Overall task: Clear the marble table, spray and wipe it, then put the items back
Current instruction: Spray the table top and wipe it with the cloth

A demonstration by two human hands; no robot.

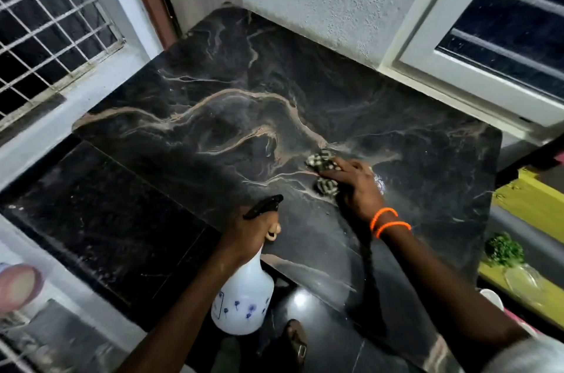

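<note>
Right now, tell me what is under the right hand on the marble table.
Under the right hand lies a crumpled black-and-white patterned cloth, pressed onto the marble table. Its ends stick out past the fingers; the middle part and the marble beneath it are covered.

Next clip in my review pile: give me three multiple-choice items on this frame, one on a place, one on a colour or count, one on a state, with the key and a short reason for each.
1. Where does the cloth lie?
A. On the marble table under the right hand
B. On the window sill
C. On the floor

2. What colour are the bands on the right wrist?
A. Blue
B. Orange
C. White

3. What does the left hand do?
A. Rests flat on the table
B. Hangs free
C. Grips the spray bottle

Key: 1 A, the hand presses the patterned cloth onto the stone; 2 B, two bright orange loops circle the wrist; 3 C, fingers curl round the white bottle's neck below its black trigger.
</note>
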